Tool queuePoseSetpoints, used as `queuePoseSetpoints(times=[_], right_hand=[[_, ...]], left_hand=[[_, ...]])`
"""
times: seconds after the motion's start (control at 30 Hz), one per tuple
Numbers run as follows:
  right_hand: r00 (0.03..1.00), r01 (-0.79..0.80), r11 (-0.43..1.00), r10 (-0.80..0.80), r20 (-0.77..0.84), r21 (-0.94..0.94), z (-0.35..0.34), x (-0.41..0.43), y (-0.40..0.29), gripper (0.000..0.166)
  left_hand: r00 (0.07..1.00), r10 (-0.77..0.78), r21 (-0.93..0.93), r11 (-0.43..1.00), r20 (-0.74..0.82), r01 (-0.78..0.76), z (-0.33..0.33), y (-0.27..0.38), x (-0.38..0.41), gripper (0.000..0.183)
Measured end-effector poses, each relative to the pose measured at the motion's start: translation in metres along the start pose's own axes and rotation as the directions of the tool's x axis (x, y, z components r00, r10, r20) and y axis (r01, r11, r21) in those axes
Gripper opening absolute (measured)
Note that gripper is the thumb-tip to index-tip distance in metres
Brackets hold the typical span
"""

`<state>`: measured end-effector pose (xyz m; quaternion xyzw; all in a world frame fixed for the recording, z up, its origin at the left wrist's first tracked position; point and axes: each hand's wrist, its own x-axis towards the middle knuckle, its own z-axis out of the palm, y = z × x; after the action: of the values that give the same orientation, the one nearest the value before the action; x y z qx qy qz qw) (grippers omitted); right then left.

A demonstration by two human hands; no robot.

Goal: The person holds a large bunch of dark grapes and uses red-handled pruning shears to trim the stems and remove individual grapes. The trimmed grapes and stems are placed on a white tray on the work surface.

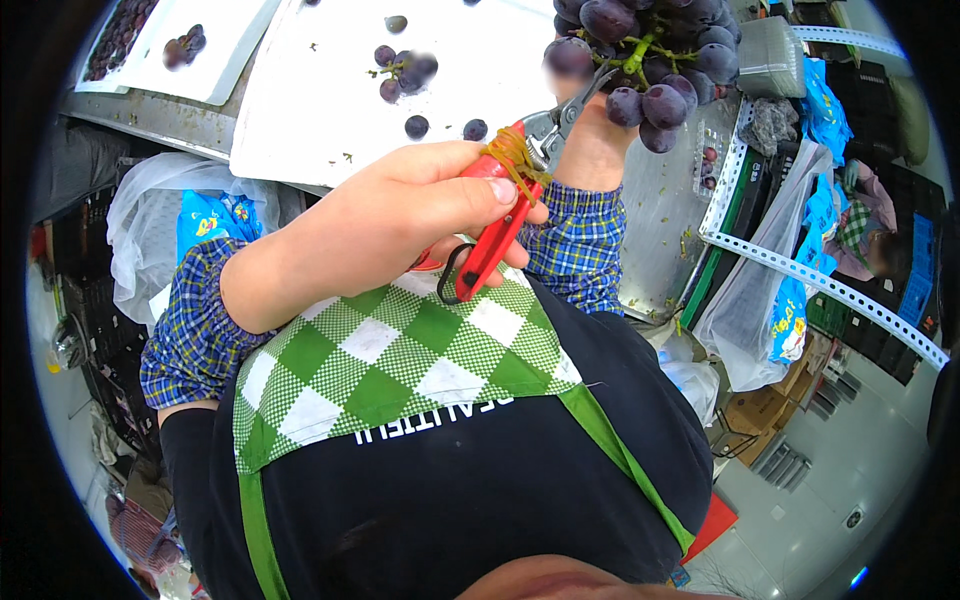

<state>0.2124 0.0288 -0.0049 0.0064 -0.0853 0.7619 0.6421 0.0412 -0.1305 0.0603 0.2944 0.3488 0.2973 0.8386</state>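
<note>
My left hand (420,202) holds red-handled pruning shears (499,225) with yellowish bands wound around the handles. Their metal blades reach the green stem of a dark purple grape bunch (664,105). My right hand (600,127) holds that bunch from below and behind, its fingers partly hidden by the grapes. Whether the blades are closed on a stem, I cannot tell. On the white surface (300,127) beyond my left hand lie a small grape cluster (409,73), a greenish grape (396,24) and loose dark grapes (417,127).
A white-lined container of grapes (116,41) stands far left, near a small cluster on white (184,48). Right are stacked clear plastic boxes (769,56), a metal worktop (652,217) and a perforated metal rail (825,289). Another person (862,206) is farther right. A plastic bag (150,232) hangs left.
</note>
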Motion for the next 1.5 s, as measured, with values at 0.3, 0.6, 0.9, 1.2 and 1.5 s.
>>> queuePoseSetpoints(times=[0.3,0.6,0.9,1.2,1.5], right_hand=[[1.000,-0.016,1.000,0.016,-0.009,-0.004,-0.002,-0.002,0.004,0.029],[0.999,-0.011,1.000,0.011,-0.033,-0.012,-0.007,-0.004,0.006,0.030],[0.999,0.010,1.000,-0.011,-0.052,-0.024,-0.005,-0.003,0.005,0.031],[0.995,0.021,1.000,-0.022,-0.094,-0.017,-0.010,-0.003,0.006,0.032],[0.993,0.014,1.000,-0.012,-0.114,0.010,-0.014,-0.007,0.005,0.033]], left_hand=[[0.998,0.026,-0.005,1.000,-0.053,-0.026,0.001,-0.003,0.008,0.037],[0.995,0.018,0.096,0.995,-0.095,-0.009,-0.001,-0.004,0.013,0.031],[0.995,0.052,0.072,0.996,-0.086,-0.046,-0.006,-0.010,0.008,0.034],[0.990,0.128,-0.103,0.986,-0.051,-0.133,-0.016,-0.008,0.010,0.041],[0.964,0.121,0.196,0.978,-0.236,-0.075,-0.015,-0.005,0.002,0.034]])
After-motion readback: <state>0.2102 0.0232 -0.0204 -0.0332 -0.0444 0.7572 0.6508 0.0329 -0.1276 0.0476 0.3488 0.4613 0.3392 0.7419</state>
